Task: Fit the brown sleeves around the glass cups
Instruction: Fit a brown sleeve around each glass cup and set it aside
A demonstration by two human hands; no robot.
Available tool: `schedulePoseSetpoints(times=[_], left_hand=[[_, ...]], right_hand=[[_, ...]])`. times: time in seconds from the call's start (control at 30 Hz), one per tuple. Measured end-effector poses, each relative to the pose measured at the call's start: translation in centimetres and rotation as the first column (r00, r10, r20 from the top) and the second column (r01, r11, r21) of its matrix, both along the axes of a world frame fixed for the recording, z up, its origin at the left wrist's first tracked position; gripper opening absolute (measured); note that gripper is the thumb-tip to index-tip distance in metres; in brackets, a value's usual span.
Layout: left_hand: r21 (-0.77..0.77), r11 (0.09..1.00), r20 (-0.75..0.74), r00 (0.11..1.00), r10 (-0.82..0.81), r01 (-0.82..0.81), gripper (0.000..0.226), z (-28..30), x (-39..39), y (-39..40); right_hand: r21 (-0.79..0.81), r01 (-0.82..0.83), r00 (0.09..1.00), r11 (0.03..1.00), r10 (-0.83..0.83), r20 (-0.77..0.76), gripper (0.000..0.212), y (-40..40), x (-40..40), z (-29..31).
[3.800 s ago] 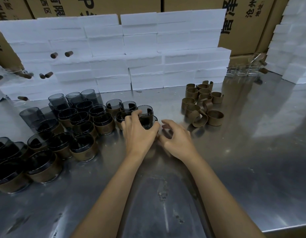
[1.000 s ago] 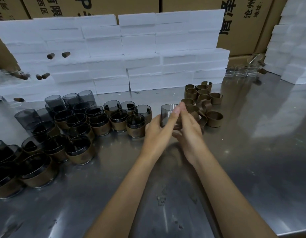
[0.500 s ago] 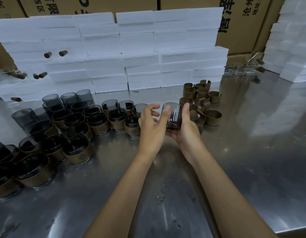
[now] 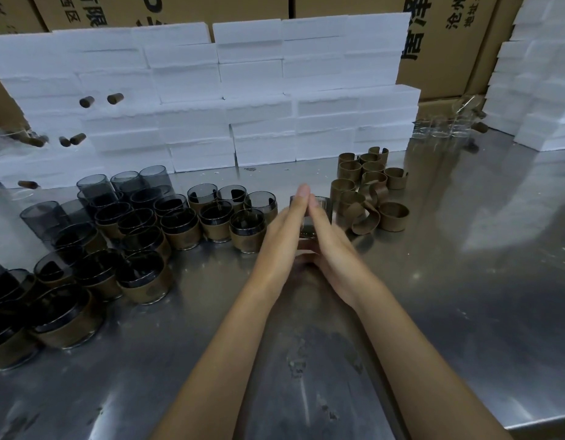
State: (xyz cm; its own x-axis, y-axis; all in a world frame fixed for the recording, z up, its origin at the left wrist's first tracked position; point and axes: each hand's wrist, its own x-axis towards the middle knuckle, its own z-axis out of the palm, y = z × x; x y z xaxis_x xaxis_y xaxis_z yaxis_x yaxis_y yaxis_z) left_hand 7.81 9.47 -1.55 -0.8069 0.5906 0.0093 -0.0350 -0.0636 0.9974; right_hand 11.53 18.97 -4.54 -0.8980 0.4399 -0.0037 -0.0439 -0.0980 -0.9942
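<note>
I see a smoky glass cup (image 4: pixel 317 217) pressed between both hands above the table (image 4: pixel 465 281), just left of the loose brown sleeves (image 4: pixel 370 192). Left hand (image 4: pixel 282 230) and right hand (image 4: pixel 330 242) lie flat against it, fingers straight, tips touching over the near side. Cup stands upright, axis vertical, mouth up; its lower band looks brown, but I cannot tell for sure. Sleeved cups (image 4: pixel 185 228) crowd the table to the left, mouths up. White foam blocks (image 4: pixel 243 90) stacked behind.
</note>
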Motion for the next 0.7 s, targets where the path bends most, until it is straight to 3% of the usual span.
schedulePoseSetpoints(times=[0.07,0.13,0.2,0.33,0.53,0.63,0.7], left_hand=[[-0.115,0.993,-0.093,0.996,0.013,-0.024,0.046,-0.1,-0.1,0.3],[-0.229,0.970,-0.245,0.969,0.027,-0.085,0.068,-0.4,-0.2,0.4],[-0.253,0.961,-0.279,0.960,0.033,-0.107,0.082,-0.6,-0.4,0.5],[-0.127,0.980,-0.253,0.961,0.115,-0.151,0.063,-0.8,-0.7,0.6],[0.059,0.972,-0.181,0.955,0.233,-0.226,0.013,-1.2,-1.5,0.4],[0.127,0.969,-0.064,0.973,0.221,-0.212,0.016,-0.8,-1.8,0.2],[0.173,0.970,-0.016,0.984,0.177,-0.172,0.023,-0.8,-2.0,0.1]], right_hand=[[0.005,0.035,0.999,0.999,-0.035,0.004,0.078,0.1,-0.1,0.0],[0.020,0.128,0.991,0.992,-0.127,-0.038,0.077,0.0,0.1,0.1],[-0.012,0.174,0.982,0.985,-0.175,-0.066,0.073,-0.1,0.1,0.1],[-0.062,0.210,0.974,0.976,-0.214,-0.072,0.071,0.1,-0.1,0.3],[-0.070,0.277,0.948,0.958,-0.285,-0.141,0.041,0.6,0.2,0.1],[-0.122,0.235,0.955,0.964,-0.253,-0.154,0.032,0.7,0.4,0.4],[-0.265,0.149,0.974,0.953,-0.187,-0.126,0.038,0.7,0.6,0.8]])
